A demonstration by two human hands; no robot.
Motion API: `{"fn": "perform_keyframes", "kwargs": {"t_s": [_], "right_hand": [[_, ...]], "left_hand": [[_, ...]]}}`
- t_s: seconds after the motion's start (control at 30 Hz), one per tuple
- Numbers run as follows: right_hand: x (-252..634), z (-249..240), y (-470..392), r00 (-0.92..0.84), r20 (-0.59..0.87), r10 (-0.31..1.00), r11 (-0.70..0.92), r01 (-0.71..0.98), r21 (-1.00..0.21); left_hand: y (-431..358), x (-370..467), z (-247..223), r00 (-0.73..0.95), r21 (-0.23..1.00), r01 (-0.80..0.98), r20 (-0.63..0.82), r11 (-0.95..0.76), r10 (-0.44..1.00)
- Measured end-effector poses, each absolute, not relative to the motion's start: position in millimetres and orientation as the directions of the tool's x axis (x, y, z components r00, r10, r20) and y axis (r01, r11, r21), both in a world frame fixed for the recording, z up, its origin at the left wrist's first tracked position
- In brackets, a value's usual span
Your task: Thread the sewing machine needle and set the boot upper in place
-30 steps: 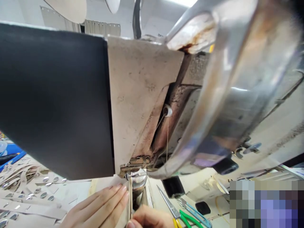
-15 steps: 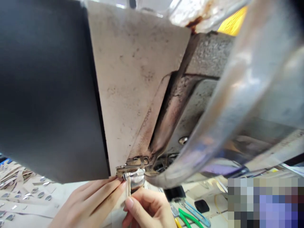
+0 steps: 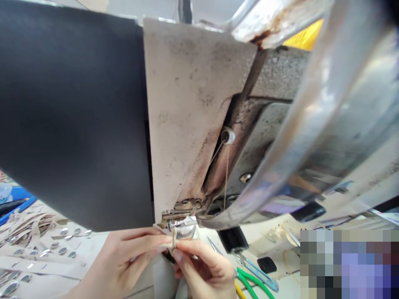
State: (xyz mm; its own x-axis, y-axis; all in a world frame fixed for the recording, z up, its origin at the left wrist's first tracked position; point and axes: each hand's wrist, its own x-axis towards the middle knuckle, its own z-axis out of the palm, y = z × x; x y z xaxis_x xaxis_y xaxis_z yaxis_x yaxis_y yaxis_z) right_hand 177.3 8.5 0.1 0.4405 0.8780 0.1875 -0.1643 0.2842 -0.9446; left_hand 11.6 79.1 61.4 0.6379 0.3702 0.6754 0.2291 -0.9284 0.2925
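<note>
1. Fingertips of both hands met just under the machine's shiny metal foot (image 3: 183,229), pinching a narrow tan strip (image 3: 173,239) between them.
2. That strip stood nearly upright, its long axis running from the fingers up to the foot, low and middle in the view.
3. On the left, the left hand (image 3: 124,261) reached in with fingers stretched long and close together, their tips pressed on the strip's left side.
4. On the right, the right hand (image 3: 205,270) was curled, thumb and forefinger nipped narrowly on the strip's right side.
5. A pale worktable (image 3: 93,249) lay beneath; far left it bore tan cut pieces with oval silver fittings (image 3: 34,249).
6. To the right of the hands lay green-handled pliers (image 3: 252,282) and blue-handled snips (image 3: 258,272).
7. A grimy sewing machine head (image 3: 187,116) filled most of the view, with a thin thread (image 3: 226,174) hanging from a small white guide.
8. A dark panel (image 3: 71,116) covered the left, a blurred metal arm (image 3: 311,124) the right; the strip's lower end was hidden behind the fingers, and the near right corner was pixelated.
</note>
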Motion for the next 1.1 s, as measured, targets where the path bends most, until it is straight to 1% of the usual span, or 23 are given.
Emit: {"fn": "perform_keyframes", "kwargs": {"t_s": [0.07, 0.13, 0.2, 0.23, 0.27, 0.3, 0.4, 0.43, 0.5, 0.57, 0.7, 0.8, 0.9, 1.0, 1.1], "right_hand": [[179, -7, 11, 0.451, 0.275, 0.849, 0.33, -0.045, -0.943], [180, -14, 13, 0.44, 0.323, 0.838, 0.341, 0.04, -0.939], [181, -17, 15, 0.434, 0.339, 0.835, 0.347, 0.062, -0.936], [182, -17, 15, 0.432, 0.34, 0.835, 0.351, 0.056, -0.934], [182, -16, 15, 0.431, 0.342, 0.835, 0.356, 0.049, -0.933], [182, -14, 15, 0.428, 0.343, 0.836, 0.358, 0.046, -0.932], [182, -6, 14, 0.427, 0.321, 0.845, 0.339, 0.034, -0.94], [181, -3, 13, 0.43, 0.311, 0.848, 0.333, 0.025, -0.943], [181, 1, 11, 0.432, 0.294, 0.853, 0.329, -0.007, -0.944], [180, 4, 10, 0.42, 0.279, 0.864, 0.323, -0.037, -0.946], [184, 16, 6, 0.374, 0.225, 0.9, 0.257, -0.039, -0.966], [191, 29, 6, 0.266, 0.108, 0.958, 0.139, -0.1, -0.985], [201, 36, 13, 0.131, -0.006, 0.991, 0.015, -0.161, -0.987], [209, 37, 22, 0.027, -0.035, 0.999, -0.031, -0.165, -0.986], [210, 38, 24, -0.01, -0.061, 0.998, -0.062, -0.148, -0.987]], "left_hand": [[77, 17, 61, 0.58, 0.396, 0.255, 0.668, -0.882, 0.467], [76, 20, 62, 0.556, 0.392, 0.254, 0.689, -0.884, 0.465], [77, 21, 64, 0.54, 0.359, 0.225, 0.728, -0.906, 0.423], [77, 21, 65, 0.537, 0.375, 0.206, 0.729, -0.904, 0.425], [78, 21, 65, 0.541, 0.419, 0.183, 0.713, -0.89, 0.447], [78, 21, 65, 0.551, 0.487, 0.163, 0.677, -0.858, 0.489], [76, 20, 62, 0.566, 0.706, 0.118, 0.53, -0.698, 0.632], [75, 21, 61, 0.548, 0.747, 0.105, 0.507, -0.656, 0.665], [73, 23, 60, 0.517, 0.771, 0.085, 0.508, -0.632, 0.689], [72, 25, 61, 0.501, 0.726, 0.082, 0.562, -0.682, 0.658], [74, 26, 65, 0.471, 0.529, 0.18, 0.694, -0.829, 0.545], [75, 25, 65, 0.469, 0.389, 0.26, 0.749, -0.884, 0.468], [74, 25, 64, 0.474, 0.258, 0.308, 0.793, -0.915, 0.383], [73, 24, 63, 0.489, 0.133, 0.397, 0.807, -0.908, 0.332], [71, 24, 63, 0.498, 0.084, 0.433, 0.807, -0.898, 0.316]]}}
